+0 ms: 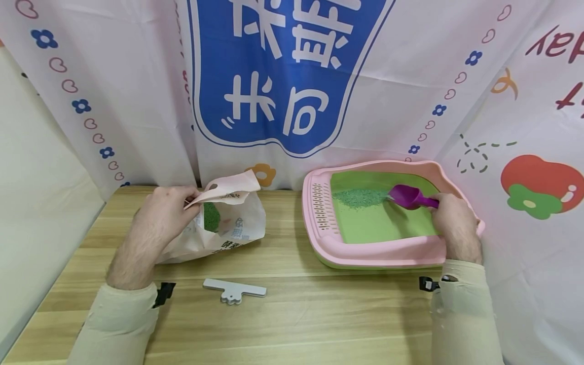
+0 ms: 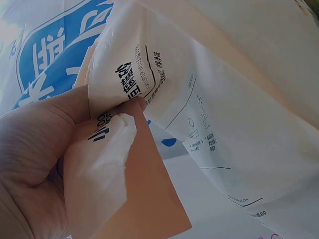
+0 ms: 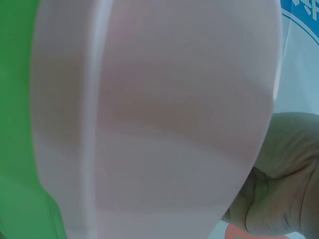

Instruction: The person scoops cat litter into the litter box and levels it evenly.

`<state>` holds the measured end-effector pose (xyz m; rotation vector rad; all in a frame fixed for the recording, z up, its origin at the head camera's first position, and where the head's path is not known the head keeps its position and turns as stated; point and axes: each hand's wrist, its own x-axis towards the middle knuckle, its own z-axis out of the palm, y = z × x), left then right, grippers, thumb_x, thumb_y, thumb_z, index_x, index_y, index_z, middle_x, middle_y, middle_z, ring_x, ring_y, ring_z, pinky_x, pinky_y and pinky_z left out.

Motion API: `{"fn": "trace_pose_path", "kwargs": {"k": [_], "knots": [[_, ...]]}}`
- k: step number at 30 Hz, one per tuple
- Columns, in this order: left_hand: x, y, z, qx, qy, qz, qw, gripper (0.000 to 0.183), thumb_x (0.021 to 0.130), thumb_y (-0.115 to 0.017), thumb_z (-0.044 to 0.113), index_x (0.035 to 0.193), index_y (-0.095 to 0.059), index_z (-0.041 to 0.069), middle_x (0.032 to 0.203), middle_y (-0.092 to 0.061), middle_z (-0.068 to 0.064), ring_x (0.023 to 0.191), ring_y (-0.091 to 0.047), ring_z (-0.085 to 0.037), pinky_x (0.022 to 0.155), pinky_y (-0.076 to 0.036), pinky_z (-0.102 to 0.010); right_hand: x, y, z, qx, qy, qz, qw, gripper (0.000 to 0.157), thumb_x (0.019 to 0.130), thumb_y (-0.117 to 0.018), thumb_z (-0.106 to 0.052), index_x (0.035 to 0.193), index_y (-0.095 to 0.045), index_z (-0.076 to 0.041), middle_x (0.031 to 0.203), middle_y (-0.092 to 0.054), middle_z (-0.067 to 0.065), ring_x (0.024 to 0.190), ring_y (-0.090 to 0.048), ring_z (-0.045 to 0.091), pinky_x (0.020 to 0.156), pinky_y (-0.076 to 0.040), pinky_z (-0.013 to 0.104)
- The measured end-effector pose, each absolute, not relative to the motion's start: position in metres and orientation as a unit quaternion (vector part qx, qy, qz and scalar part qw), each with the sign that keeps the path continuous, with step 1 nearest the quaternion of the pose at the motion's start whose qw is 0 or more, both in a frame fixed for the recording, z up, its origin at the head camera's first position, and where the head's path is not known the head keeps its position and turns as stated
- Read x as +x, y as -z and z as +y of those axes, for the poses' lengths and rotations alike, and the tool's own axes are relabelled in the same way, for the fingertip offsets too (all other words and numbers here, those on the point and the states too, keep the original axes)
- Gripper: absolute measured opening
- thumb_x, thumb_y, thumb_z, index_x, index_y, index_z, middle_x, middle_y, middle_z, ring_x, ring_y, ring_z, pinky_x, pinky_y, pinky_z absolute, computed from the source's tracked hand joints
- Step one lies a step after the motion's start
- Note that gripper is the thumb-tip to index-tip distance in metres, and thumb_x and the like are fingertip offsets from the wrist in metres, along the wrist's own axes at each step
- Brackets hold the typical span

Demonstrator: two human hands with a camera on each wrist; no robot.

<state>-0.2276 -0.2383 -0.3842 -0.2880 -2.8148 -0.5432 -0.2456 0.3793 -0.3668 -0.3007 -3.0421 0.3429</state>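
With thumb and fingers my left hand (image 1: 171,213) pinches the top edge of a white cat litter bag (image 1: 246,218); the left wrist view shows the printed bag (image 2: 164,74) folding over at the grip. Green granules (image 1: 211,217) show through its mouth. On the right, my right hand (image 1: 451,218) grips the handle of a purple scoop (image 1: 407,196) inside a pink-rimmed litter box (image 1: 383,252). The scoop's tip touches a patch of green litter (image 1: 362,197) on the box's green floor. In the right wrist view the box's pink wall (image 3: 174,124) hides the scoop and most of the fingers.
A grey bag clip (image 1: 234,290) lies on the wooden table (image 1: 319,314), in front of the bag. Behind the table hangs a printed cloth (image 1: 365,116), close to the bag and box. Slots pierce the left side of the box's rim.
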Motion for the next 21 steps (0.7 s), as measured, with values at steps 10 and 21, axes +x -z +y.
{"fn": "trace_pose_path", "kwargs": {"k": [10,21], "knots": [[-0.227,0.383,-0.238,-0.101,0.189,-0.969,0.125,0.015,0.094,-0.072,0.015,0.108,-0.077,0.013,0.100,-0.080,-0.016,0.079,-0.072,-0.032,0.066,-0.056,-0.051,-0.242,0.360,0.375,-0.100,-0.129,-0.986,0.036,0.032,0.105,-0.059,-0.015,0.135,-0.068,-0.008,0.127,-0.070,0.030,0.099,-0.065,0.046,0.074,-0.043,0.054],[-0.227,0.383,-0.238,-0.096,0.190,-0.970,0.116,0.017,0.094,-0.072,0.016,0.110,-0.077,0.014,0.101,-0.080,-0.016,0.077,-0.072,-0.030,0.062,-0.056,-0.048,-0.239,0.348,0.355,-0.068,-0.127,-0.987,0.070,0.027,0.105,-0.062,-0.017,0.129,-0.070,-0.007,0.121,-0.073,0.028,0.099,-0.065,0.045,0.083,-0.046,0.063]]}}
